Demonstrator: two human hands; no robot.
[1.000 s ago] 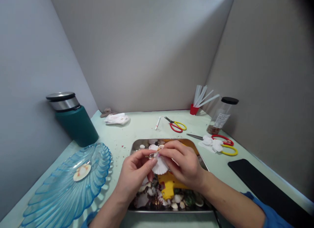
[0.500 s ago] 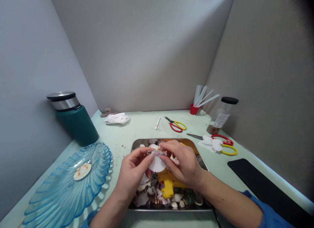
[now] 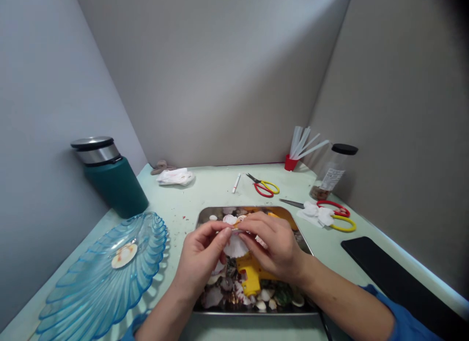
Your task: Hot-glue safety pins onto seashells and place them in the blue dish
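Both hands are gripping here: the left hand (image 3: 200,248) and right hand (image 3: 273,243) are pinching a white shell (image 3: 236,248) near its narrow end. Its wide fan edge is pointing back at the person, with the midline running roughly front to back; can't tell how steeply it's tilting. It's hovering over a metal tray (image 3: 252,313), where a yellow glue gun (image 3: 251,278) is lying on loose shells (image 3: 213,297). Off right, a clear jar (image 3: 322,184) is sporting a white label (image 3: 332,178), print too tiny to read.
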